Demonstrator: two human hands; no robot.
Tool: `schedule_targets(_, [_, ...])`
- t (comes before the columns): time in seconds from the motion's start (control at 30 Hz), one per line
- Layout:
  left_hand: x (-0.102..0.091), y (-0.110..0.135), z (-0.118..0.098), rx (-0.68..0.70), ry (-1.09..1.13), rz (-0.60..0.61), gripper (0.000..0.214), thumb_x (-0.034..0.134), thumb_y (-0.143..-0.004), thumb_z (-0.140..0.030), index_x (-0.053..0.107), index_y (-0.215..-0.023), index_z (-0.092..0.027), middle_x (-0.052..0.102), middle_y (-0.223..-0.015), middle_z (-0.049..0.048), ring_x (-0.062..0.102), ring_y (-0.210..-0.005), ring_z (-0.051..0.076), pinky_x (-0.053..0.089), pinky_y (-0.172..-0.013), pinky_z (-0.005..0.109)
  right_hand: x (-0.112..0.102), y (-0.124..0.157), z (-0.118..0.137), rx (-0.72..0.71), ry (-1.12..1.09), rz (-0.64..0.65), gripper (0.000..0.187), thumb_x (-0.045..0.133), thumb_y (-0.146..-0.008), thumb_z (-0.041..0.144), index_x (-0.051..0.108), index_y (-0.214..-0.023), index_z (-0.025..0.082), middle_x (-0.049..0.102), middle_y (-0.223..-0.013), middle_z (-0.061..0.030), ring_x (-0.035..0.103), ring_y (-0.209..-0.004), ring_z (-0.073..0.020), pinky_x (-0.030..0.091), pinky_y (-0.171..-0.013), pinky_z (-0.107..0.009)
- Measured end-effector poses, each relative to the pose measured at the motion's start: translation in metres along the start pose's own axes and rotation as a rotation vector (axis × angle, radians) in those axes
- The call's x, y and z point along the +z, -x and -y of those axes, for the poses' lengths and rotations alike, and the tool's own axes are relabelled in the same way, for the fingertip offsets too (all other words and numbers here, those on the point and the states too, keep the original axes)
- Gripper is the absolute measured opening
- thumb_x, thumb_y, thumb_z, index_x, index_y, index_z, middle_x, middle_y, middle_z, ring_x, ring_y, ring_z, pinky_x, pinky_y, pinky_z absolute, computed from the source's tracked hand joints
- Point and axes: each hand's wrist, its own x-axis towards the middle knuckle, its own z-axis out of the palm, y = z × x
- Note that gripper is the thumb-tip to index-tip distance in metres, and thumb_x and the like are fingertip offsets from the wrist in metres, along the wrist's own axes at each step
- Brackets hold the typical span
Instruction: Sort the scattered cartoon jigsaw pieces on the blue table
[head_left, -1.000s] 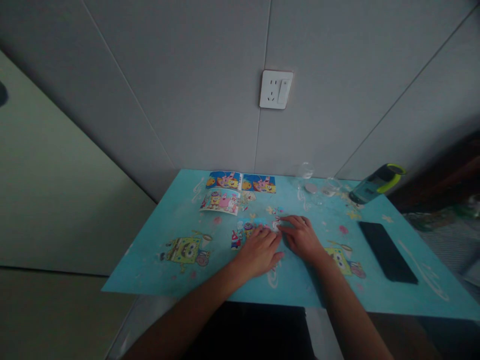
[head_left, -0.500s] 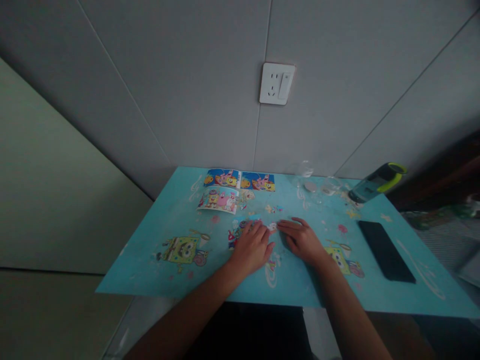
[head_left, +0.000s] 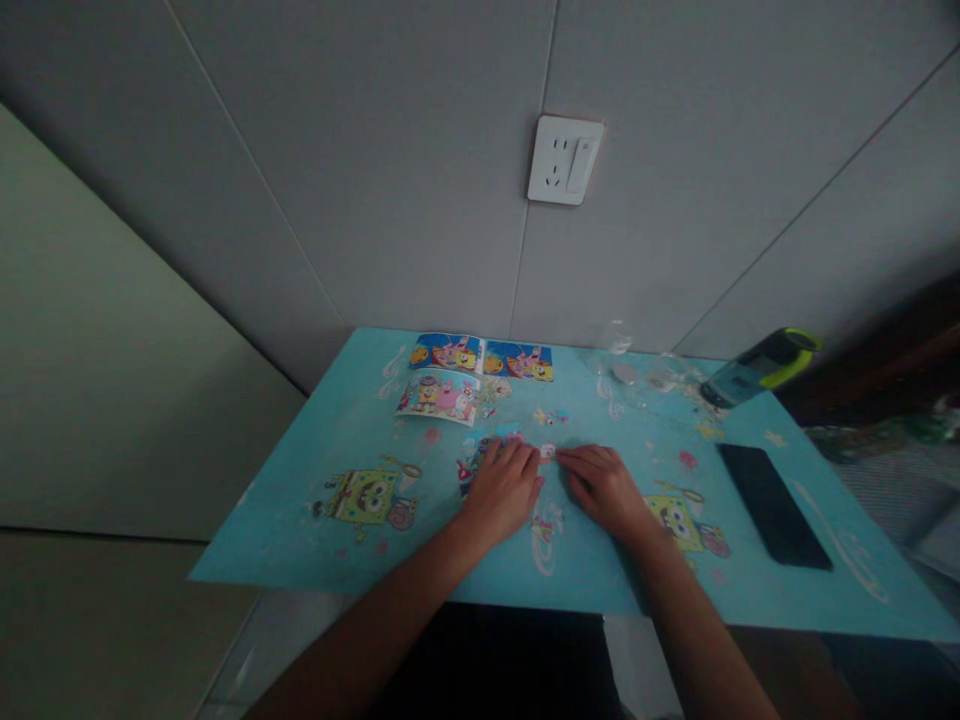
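Observation:
On the blue cartoon-printed table mat, my left hand (head_left: 504, 484) lies palm down with its fingers stretched over a partly joined jigsaw puzzle (head_left: 469, 468). Its fingertips reach the left side of a small pale jigsaw piece (head_left: 548, 452). From the right, my right hand (head_left: 606, 492) rests low on the mat, fingers extended, their tips touching that piece's right side. Part of the puzzle is hidden under my left hand. Just beyond the hands lie a few loose pieces (head_left: 551, 416). Nearer me is another colourful piece or print (head_left: 541, 528); I cannot tell which.
Picture cards (head_left: 439, 397) lie at the back left of the mat. Clear plastic containers (head_left: 664, 372) and a round lid (head_left: 624, 374) stand at the back right. A dark bottle (head_left: 759, 368) leans there, and a black phone-like slab (head_left: 775, 505) lies right of my hand.
My right hand's raised index finger has come down beside the others. Both hands stay at about the same place; the view has shifted slightly.

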Motion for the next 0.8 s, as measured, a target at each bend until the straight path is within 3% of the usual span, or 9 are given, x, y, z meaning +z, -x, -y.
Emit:
schedule_targets(0.13, [-0.001, -0.003, 0.005, 0.000, 0.013, 0.035, 0.031, 0.047, -0.097, -0.019, 0.058, -0.125, -0.019, 0.061, -0.111, 0.0095, 0.052, -0.115, 0.027, 0.040, -0.102, 0.046, 0.005, -0.004, -0.003, 0.101, 0.007, -0.034, 0.030, 0.054, -0.095, 0.025, 0.068, -0.122, 0.027, 0.071, -0.116, -0.0083, 0.063, -0.105, -0.0263, 0.048, -0.090, -0.044])
schedule_targets(0.27, [-0.001, -0.008, 0.007, -0.031, 0.038, 0.025, 0.027, 0.048, -0.097, -0.021, 0.060, -0.121, -0.021, 0.059, -0.106, 0.0081, 0.054, -0.106, 0.026, 0.044, -0.095, 0.044, 0.008, -0.009, -0.002, 0.109, -0.009, -0.042, 0.028, 0.053, -0.097, 0.028, 0.069, -0.120, 0.028, 0.070, -0.116, -0.0075, 0.062, -0.105, -0.0264, 0.047, -0.090, -0.044])
schedule_targets(0.8, [0.007, -0.010, 0.010, -0.097, 0.105, -0.014, 0.018, 0.057, -0.096, -0.035, 0.066, -0.105, -0.022, 0.057, -0.107, 0.0062, 0.052, -0.106, 0.024, 0.042, -0.094, 0.043, 0.012, -0.010, -0.006, 0.176, -0.024, -0.056, 0.024, 0.059, -0.096, 0.030, 0.071, -0.116, 0.029, 0.069, -0.111, -0.0066, 0.059, -0.103, -0.0249, 0.043, -0.088, -0.040])
